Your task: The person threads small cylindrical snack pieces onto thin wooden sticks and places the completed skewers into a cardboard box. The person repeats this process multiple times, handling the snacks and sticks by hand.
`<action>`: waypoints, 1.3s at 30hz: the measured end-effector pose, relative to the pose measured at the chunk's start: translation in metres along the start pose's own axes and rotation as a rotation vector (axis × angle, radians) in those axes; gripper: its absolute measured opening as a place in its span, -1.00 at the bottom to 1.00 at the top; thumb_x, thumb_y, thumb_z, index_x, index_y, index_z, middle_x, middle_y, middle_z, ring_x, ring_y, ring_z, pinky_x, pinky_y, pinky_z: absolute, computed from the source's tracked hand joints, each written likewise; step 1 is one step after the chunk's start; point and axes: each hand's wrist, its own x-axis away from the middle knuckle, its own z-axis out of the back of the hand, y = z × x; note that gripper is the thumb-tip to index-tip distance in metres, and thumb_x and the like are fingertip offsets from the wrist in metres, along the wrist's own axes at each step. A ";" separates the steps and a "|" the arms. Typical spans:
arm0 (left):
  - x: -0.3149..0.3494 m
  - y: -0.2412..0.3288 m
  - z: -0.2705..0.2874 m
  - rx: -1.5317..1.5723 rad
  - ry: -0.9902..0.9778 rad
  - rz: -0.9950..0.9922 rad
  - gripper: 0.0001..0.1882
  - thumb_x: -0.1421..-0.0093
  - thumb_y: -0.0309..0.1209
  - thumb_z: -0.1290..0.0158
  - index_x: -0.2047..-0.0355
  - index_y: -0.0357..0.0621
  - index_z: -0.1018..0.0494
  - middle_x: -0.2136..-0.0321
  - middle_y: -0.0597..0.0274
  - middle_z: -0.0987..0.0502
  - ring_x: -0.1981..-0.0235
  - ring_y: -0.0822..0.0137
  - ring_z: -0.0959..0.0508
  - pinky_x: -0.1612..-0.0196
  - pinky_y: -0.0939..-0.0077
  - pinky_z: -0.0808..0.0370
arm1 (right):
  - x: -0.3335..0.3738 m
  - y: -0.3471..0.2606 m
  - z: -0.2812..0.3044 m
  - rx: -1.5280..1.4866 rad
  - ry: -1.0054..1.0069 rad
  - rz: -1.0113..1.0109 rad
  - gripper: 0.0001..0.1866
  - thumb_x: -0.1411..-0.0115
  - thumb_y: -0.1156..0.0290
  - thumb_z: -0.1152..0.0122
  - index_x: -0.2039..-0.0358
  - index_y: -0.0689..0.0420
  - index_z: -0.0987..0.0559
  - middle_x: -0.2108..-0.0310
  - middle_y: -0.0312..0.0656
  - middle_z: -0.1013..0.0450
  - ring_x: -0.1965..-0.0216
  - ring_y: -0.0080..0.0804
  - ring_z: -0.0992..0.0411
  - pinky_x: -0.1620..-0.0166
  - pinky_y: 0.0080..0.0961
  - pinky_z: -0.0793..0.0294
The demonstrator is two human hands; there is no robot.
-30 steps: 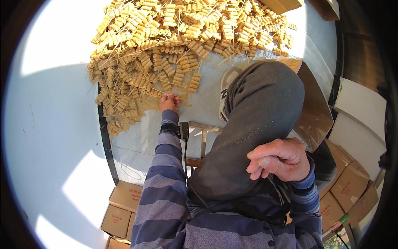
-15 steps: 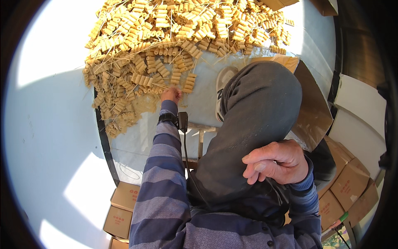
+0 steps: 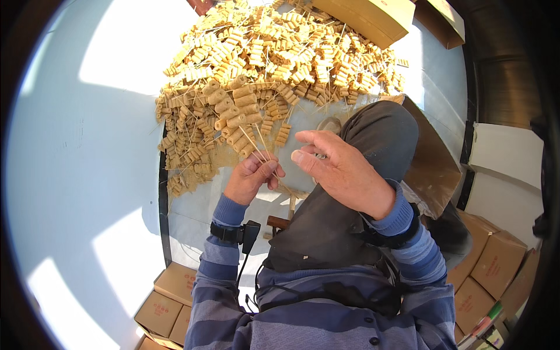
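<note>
Between the thumb and fingers of my left hand [image 3: 254,177] are the thin stick ends of a few skewers. The skewered tan rolls [image 3: 237,114], short ridged tubes set side by side, point away from me in front of the heap. My right hand [image 3: 345,174] hovers just to the right of the sticks, thumb and forefinger apart, with nothing seen in it; its other fingers are partly hidden. Beyond both hands lies a large heap of similar skewers [image 3: 286,55] on a pale surface.
My bent knee [image 3: 382,137] rises at the right of the heap, beside an open cardboard flap [image 3: 434,160]. A brown carton [image 3: 373,17] stands at the far edge. More cartons are stacked at the lower left [image 3: 160,309] and lower right [image 3: 487,262].
My left hand has come back from the heap's near edge with a few skewers in it. My right hand has moved forward and left from above my lap, and its fingers have parted.
</note>
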 end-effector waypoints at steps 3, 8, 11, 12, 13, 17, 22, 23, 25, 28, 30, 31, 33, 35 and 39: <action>0.016 0.034 -0.031 -0.179 -0.153 0.005 -0.80 -0.42 -0.34 0.06 0.11 -0.21 -0.44 0.33 0.23 -0.55 0.43 0.46 -0.50 0.31 0.56 -0.46 | -0.015 0.005 -0.015 -0.269 -0.238 -0.114 -0.53 -0.37 0.19 -0.10 -0.06 0.38 -0.43 0.37 -0.12 -0.55 0.44 -0.45 -0.56 0.33 -0.54 -0.55; 0.024 0.056 -0.060 -0.358 -0.167 0.007 -0.77 -0.43 -0.33 0.08 0.11 -0.25 -0.42 0.33 0.25 -0.55 0.43 0.47 -0.50 0.30 0.58 -0.47 | -0.005 0.005 -0.021 -0.407 -0.175 -0.166 -0.66 -0.38 0.21 -0.06 0.14 0.28 -0.53 0.49 -0.26 -0.50 0.59 -0.61 -0.37 0.50 -0.60 -0.38; 0.024 0.058 -0.068 -0.391 -0.173 0.000 -0.74 -0.44 -0.33 0.10 0.05 -0.27 -0.42 0.31 0.25 -0.55 0.41 0.46 -0.50 0.29 0.58 -0.48 | -0.003 0.011 -0.023 -0.237 -0.021 -0.125 -0.66 -0.36 0.21 -0.04 0.28 0.28 -0.54 0.51 -0.13 -0.53 0.58 -0.48 -0.44 0.45 -0.45 -0.45; 0.025 0.058 -0.070 -0.402 -0.165 -0.001 -0.73 -0.44 -0.34 0.11 0.02 -0.28 -0.41 0.30 0.24 -0.55 0.41 0.46 -0.51 0.29 0.57 -0.48 | -0.003 0.014 -0.025 -0.204 0.029 -0.095 -0.67 -0.36 0.22 -0.03 0.30 0.27 -0.54 0.51 -0.13 -0.53 0.55 -0.47 -0.46 0.43 -0.46 -0.46; 0.025 0.058 -0.072 -0.367 -0.122 -0.005 -0.71 -0.44 -0.34 0.11 -0.01 -0.29 -0.40 0.29 0.23 -0.55 0.41 0.45 -0.51 0.29 0.56 -0.48 | -0.004 0.017 -0.026 -0.181 0.052 -0.099 -0.67 -0.37 0.22 -0.02 0.32 0.26 -0.54 0.52 -0.13 -0.52 0.53 -0.46 -0.47 0.41 -0.46 -0.46; 0.024 0.065 -0.070 -0.173 0.073 -0.066 -0.64 -0.43 -0.33 0.10 -0.12 -0.31 -0.36 0.25 0.19 -0.54 0.40 0.43 -0.51 0.30 0.53 -0.49 | -0.007 0.023 -0.022 -0.361 0.083 -0.155 -0.68 -0.44 0.23 0.08 0.19 0.25 -0.50 0.32 -0.22 -0.53 0.31 -0.56 -0.50 0.23 -0.55 -0.52; 0.014 0.080 -0.074 0.022 0.180 -0.211 -0.61 -0.41 -0.30 0.03 -0.10 -0.35 -0.36 0.30 0.21 -0.54 0.42 0.47 -0.51 0.35 0.58 -0.49 | -0.001 0.021 -0.023 -0.489 -0.145 -0.139 -0.69 -0.47 0.23 0.13 0.15 0.22 -0.48 0.28 -0.25 -0.52 0.27 -0.55 -0.49 0.19 -0.54 -0.52; 0.012 0.084 -0.075 -0.044 0.167 -0.198 -0.61 -0.40 -0.30 0.02 -0.10 -0.35 -0.36 0.32 0.22 -0.52 0.42 0.47 -0.50 0.35 0.58 -0.48 | 0.000 0.021 -0.021 -0.504 -0.174 -0.143 -0.69 -0.47 0.23 0.12 0.15 0.21 -0.48 0.30 -0.27 -0.51 0.30 -0.57 -0.48 0.20 -0.56 -0.51; 0.008 0.094 -0.076 -0.201 0.155 -0.130 -0.61 -0.39 -0.30 0.00 -0.09 -0.34 -0.36 0.35 0.24 -0.50 0.43 0.47 -0.49 0.37 0.57 -0.45 | -0.001 0.023 -0.013 -0.512 -0.264 -0.197 -0.70 -0.47 0.23 0.11 0.17 0.20 -0.49 0.34 -0.31 -0.49 0.35 -0.61 -0.45 0.24 -0.60 -0.49; 0.006 0.104 -0.068 -0.419 0.108 -0.017 -0.61 -0.38 -0.28 -0.03 -0.07 -0.34 -0.39 0.36 0.25 -0.50 0.43 0.48 -0.49 0.39 0.58 -0.44 | -0.002 0.024 -0.013 -0.349 -0.278 -0.138 -0.70 -0.46 0.22 0.08 0.20 0.19 -0.49 0.40 -0.35 -0.46 0.41 -0.65 -0.41 0.28 -0.64 -0.46; 0.004 0.102 -0.053 -0.372 0.051 0.008 -0.62 -0.36 -0.25 -0.06 -0.03 -0.30 -0.42 0.34 0.27 -0.51 0.42 0.48 -0.49 0.35 0.59 -0.45 | -0.003 0.023 -0.014 -0.348 -0.227 -0.139 -0.70 -0.45 0.21 0.07 0.22 0.19 -0.50 0.42 -0.33 -0.45 0.41 -0.64 -0.42 0.28 -0.64 -0.46; 0.005 0.097 -0.040 -0.311 -0.009 -0.029 -0.62 -0.36 -0.25 -0.07 -0.03 -0.29 -0.43 0.33 0.28 -0.52 0.41 0.48 -0.50 0.33 0.58 -0.46 | -0.003 0.022 -0.015 -0.372 -0.206 -0.146 -0.70 -0.46 0.21 0.07 0.21 0.19 -0.49 0.42 -0.33 -0.45 0.41 -0.63 -0.42 0.28 -0.63 -0.46; 0.005 0.083 -0.002 -0.092 -0.072 -0.110 -0.65 -0.35 -0.25 -0.09 -0.01 -0.23 -0.44 0.31 0.32 -0.53 0.35 0.47 -0.52 0.26 0.56 -0.50 | -0.003 0.018 -0.016 -0.616 -0.148 -0.164 -0.70 -0.47 0.21 0.10 0.15 0.19 -0.46 0.41 -0.29 -0.46 0.42 -0.55 -0.46 0.27 -0.56 -0.50; -0.011 0.053 0.047 -0.116 0.276 -0.096 -0.62 -0.33 -0.23 -0.11 -0.01 -0.26 -0.45 0.31 0.30 -0.52 0.34 0.46 -0.53 0.26 0.55 -0.52 | -0.004 0.014 -0.012 -0.774 -0.063 -0.172 -0.70 -0.47 0.21 0.12 0.12 0.19 -0.44 0.41 -0.28 -0.46 0.41 -0.50 -0.49 0.25 -0.53 -0.53; -0.031 -0.067 0.148 -0.106 0.706 0.139 -0.64 -0.27 -0.26 -0.14 0.01 -0.19 -0.45 0.29 0.28 -0.54 0.33 0.39 -0.57 0.27 0.49 -0.56 | -0.006 0.010 -0.012 -0.896 -0.010 -0.157 -0.68 -0.49 0.21 0.18 0.11 0.23 -0.40 0.39 -0.22 -0.48 0.36 -0.41 -0.54 0.22 -0.46 -0.58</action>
